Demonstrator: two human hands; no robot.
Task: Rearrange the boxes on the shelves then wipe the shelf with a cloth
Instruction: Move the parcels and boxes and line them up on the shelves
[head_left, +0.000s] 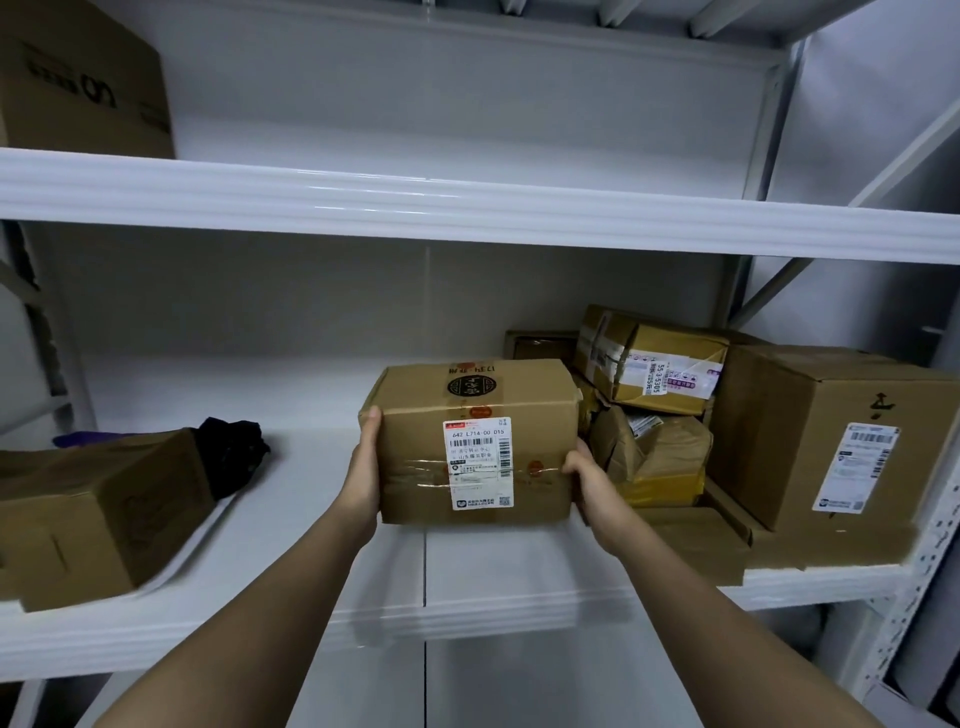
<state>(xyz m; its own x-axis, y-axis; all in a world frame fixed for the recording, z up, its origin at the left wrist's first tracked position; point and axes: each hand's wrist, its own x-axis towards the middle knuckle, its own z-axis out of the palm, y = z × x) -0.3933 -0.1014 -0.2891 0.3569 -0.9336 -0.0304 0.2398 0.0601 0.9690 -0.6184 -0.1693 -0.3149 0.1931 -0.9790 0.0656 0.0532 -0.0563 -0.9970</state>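
A brown cardboard box (415, 457) with a white shipping label is held between both hands over the middle shelf (311, 499). My left hand (365, 467) grips its left side, thumb on the front edge. My right hand (584, 475) grips its right side, fingers wrapped behind. Whether the box's underside touches the shelf is unclear. A black cloth (231, 452) lies crumpled on the shelf to the left.
A brown box (98, 514) lies tilted at the shelf's left front. Several parcels (654, 364) are piled on the right beside a large labelled box (826, 441). Another box (78, 83) stands on the upper shelf (467, 208) at left.
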